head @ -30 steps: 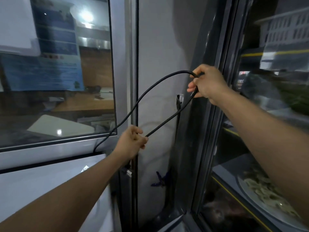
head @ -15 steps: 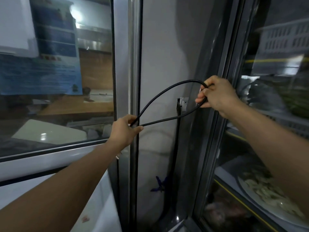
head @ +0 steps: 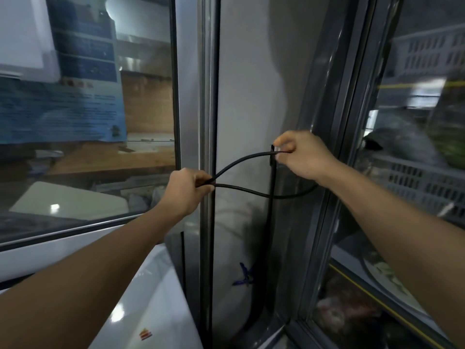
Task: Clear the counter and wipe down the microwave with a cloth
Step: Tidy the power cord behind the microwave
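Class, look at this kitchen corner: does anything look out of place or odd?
Yes. A black cable is looped in mid-air, pinched by the left hand and the right hand beside the window frame, rather than stowed.

Grey wall [head: 246,71]; glass windows [head: 88,122]

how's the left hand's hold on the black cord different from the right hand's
The left hand sits lower and nearer the metal frame post; the right hand is higher, over by the dark window frame.
The left hand grips two strands of the black cord together in a fist; the right hand pinches the cord at its fingertips.
Both hold the same loop.
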The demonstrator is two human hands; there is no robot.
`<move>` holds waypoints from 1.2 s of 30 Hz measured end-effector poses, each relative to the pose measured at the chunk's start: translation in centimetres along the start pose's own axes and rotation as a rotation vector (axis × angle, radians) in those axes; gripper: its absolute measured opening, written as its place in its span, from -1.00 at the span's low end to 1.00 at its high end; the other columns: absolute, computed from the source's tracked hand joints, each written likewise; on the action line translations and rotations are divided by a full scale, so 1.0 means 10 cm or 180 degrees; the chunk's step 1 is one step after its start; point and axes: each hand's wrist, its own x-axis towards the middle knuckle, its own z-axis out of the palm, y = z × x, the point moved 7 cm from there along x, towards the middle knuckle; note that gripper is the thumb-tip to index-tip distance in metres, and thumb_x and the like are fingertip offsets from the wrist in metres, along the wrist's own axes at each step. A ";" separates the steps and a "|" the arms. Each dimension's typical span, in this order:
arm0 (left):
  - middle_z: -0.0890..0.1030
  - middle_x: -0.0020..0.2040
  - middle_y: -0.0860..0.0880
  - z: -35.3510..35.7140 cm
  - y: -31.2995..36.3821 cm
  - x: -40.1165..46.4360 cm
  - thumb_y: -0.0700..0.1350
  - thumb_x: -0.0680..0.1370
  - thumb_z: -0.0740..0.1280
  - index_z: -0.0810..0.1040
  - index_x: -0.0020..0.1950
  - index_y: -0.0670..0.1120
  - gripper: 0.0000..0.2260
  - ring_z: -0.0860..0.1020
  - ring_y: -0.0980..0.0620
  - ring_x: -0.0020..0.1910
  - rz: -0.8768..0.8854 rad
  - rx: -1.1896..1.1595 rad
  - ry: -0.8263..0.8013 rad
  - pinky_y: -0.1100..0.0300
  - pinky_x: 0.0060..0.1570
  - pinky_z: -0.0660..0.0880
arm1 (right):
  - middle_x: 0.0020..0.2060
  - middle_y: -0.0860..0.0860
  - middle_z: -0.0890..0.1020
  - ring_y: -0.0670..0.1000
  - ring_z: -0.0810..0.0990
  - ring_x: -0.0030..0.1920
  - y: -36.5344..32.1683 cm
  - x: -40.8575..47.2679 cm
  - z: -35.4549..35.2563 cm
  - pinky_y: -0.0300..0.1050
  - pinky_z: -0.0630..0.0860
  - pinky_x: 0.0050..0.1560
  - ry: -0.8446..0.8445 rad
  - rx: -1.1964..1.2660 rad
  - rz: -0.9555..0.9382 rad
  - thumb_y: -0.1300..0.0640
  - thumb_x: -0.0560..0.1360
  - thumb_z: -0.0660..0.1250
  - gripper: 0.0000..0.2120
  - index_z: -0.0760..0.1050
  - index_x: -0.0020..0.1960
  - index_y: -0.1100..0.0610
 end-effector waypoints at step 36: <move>0.66 -0.09 -0.07 0.19 -1.14 0.03 -0.16 0.48 0.41 0.68 -0.02 -0.12 -0.89 0.57 0.01 -0.08 -0.0672 0.0545 -0.0778 0.19 -0.08 0.47 | -0.12 -0.02 0.57 0.00 0.50 -0.04 0.22 -0.04 2.14 -0.24 0.38 -0.09 -0.0657 0.0055 -0.0190 0.26 0.55 0.23 -0.84 0.56 -0.05 0.07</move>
